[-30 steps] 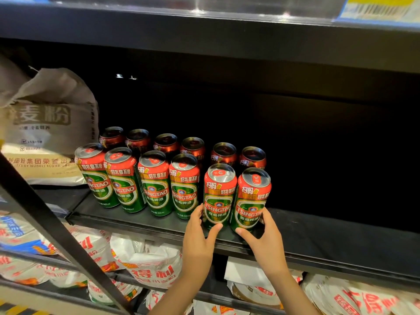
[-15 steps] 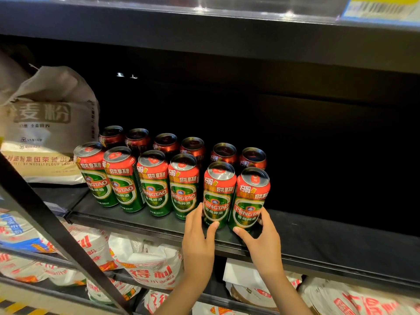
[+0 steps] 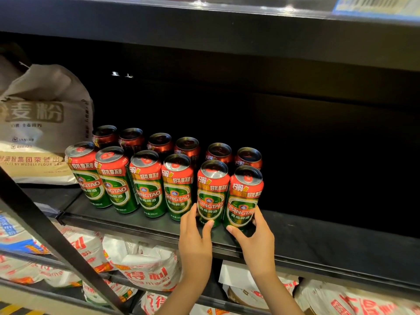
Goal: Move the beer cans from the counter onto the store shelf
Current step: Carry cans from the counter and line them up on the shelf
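Black store shelf [image 3: 318, 233] carries two rows of beer cans; left hand [image 3: 195, 242] grips the fifth front can [image 3: 212, 192], right hand [image 3: 256, 242] the sixth front can [image 3: 245, 198].

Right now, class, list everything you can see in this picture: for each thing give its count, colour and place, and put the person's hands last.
Beer cans: twelve, red and green, two rows of six on the shelf.
Shelf: one, black, bare to the right of the cans.
Flour sack: one, beige, left of the cans.
Bags: several, white with red print, on the lower shelf.
Price label: one, blue and yellow, top right.
Left hand: grips the fifth front can.
Right hand: grips the sixth front can.
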